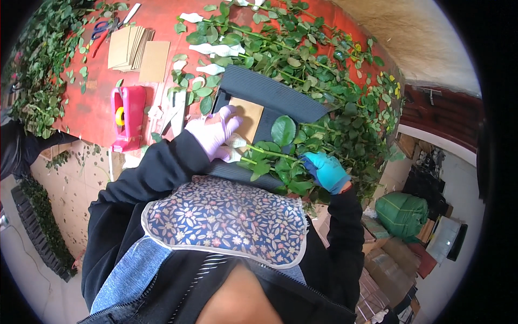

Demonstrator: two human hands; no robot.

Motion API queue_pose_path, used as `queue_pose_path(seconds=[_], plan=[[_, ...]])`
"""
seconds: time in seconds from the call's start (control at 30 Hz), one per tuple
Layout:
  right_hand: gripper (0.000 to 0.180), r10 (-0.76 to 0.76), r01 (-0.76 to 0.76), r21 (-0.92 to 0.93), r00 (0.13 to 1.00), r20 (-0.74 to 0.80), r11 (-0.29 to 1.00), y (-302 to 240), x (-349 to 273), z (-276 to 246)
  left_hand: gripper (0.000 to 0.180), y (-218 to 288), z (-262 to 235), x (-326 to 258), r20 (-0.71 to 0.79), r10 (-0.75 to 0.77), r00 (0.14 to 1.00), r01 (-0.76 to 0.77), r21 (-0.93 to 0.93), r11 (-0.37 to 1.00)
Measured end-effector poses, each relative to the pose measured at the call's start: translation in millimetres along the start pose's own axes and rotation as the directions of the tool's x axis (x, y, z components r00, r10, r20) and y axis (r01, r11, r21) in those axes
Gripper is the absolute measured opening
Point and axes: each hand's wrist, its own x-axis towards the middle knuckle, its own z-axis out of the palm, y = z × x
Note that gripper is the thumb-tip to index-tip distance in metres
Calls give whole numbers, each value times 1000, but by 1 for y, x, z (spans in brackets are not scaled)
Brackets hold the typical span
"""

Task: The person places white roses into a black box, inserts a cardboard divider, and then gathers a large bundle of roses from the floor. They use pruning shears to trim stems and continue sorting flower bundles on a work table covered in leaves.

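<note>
My left hand, in a pale purple glove, is open, its fingers and thumb apart. Its fingertips rest at the left edge of a brown cardboard piece on a black ribbed sheet. Beside its thumb lie two rose heads in white sleeves, their stems pointing right. My right hand, in a blue glove, is closed around the leafy rose stems near the sheet's right end. Leaves hide part of its fingers.
Several sleeved roses and piled foliage cover the red table's far and right parts. Left of the sheet stand a pink tape dispenser, a cardboard stack and scissors. A green bundle sits on the right.
</note>
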Motion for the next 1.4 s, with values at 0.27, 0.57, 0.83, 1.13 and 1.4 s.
queue_pose_path(seconds=[0.27, 0.57, 0.83, 1.13, 1.4], plan=[[27, 16, -8, -74, 995, 101, 997, -14, 3, -13, 30, 9, 29, -9, 0, -25, 1000, 25, -50, 998], [27, -571, 300, -594, 746, -342, 747, -112, 127, -159, 12, 18, 21, -16, -170, -111, 979, 72, -222, 972], [36, -325, 238, -415, 933, -151, 878, 1, 376, -43, 10, 18, 30, -16, -110, -216, 970, 140, -476, 868], [25, -283, 206, -232, 883, -376, 951, -24, 319, -114, 20, 14, 34, -18, -136, -116, 984, 63, -343, 937], [22, -136, 169, 80, 938, -318, 982, -47, 137, -176, 24, 22, 5, -23, -61, -46, 997, 35, -171, 985]])
